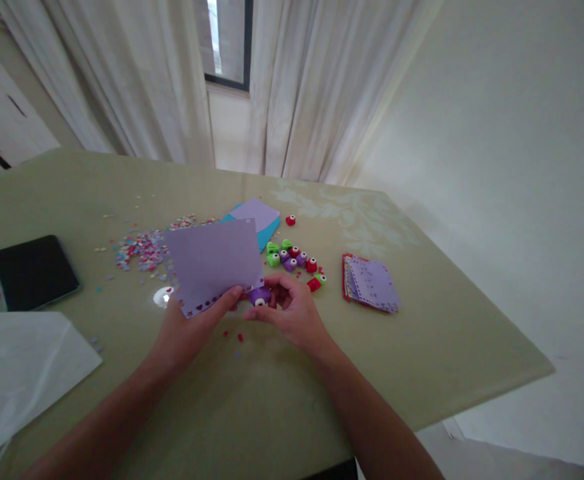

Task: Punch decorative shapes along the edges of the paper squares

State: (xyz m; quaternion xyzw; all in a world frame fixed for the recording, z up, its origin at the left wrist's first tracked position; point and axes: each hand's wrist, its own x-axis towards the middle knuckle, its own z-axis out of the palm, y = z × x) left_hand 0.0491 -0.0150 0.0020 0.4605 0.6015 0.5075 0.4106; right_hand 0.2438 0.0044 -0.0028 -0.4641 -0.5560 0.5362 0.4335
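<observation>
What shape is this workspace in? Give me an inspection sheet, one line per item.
Surface: green table, confetti scattered on it
Things: purple paper, shaped holes along its near edge; purple punch at its near right corner
Clutter: other punches, paper stack, black tablet, white sheet
Hands: left hand holds the paper, right hand the punch
Cables: pale strand, lower left; cannot tell what
Surroundings: curtains, window, wall

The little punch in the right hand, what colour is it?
The punch in the right hand is purple, best seen in the head view.
</observation>
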